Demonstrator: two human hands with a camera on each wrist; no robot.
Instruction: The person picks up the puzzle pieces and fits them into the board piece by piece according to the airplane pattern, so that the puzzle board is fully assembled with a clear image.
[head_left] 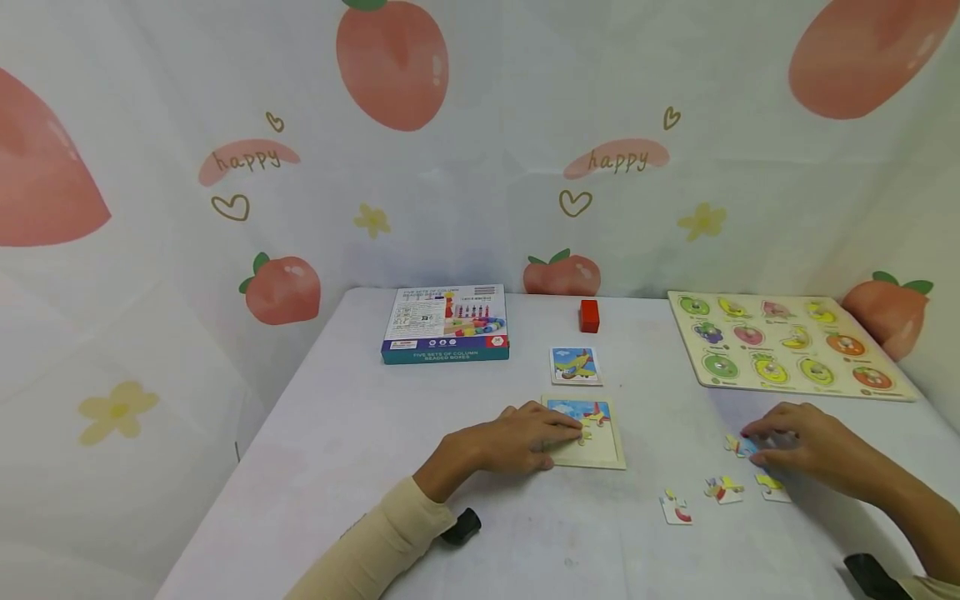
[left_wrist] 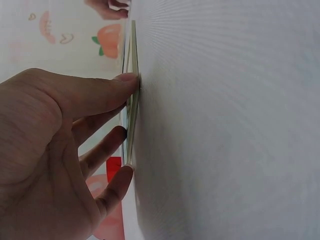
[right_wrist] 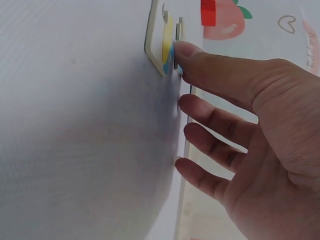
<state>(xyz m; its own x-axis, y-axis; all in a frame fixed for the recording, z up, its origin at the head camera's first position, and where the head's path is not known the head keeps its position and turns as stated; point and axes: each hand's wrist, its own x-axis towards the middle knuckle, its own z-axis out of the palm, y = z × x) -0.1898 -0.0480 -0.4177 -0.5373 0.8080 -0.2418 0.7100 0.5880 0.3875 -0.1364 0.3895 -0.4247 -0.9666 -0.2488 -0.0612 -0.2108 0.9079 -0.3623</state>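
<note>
- Jigsaw tray (head_left: 600, 457): upper picture laid, lower part bare; perhaps half done.
- Left hand (head_left: 522, 439): extended fingers resting on the tray's left side.
- Right hand (head_left: 817, 446): right of the tray, pinching a jigsaw piece (head_left: 738, 447).
- Three loose pieces (head_left: 724, 490) remain right of the tray.

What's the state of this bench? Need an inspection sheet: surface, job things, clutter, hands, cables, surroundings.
Surface: white-covered table, slight wrinkles.
Job's things: jigsaw tray, partly filled; airplane picture card behind it; three loose jigsaw pieces to its right.
Clutter: column beaded boxes carton, red block, fruit puzzle board, all toward the back.
Hands: left hand rests on the tray; right hand pinches another jigsaw piece.
Cables: nothing seen.
Surroundings: peach-print backdrop.
</note>
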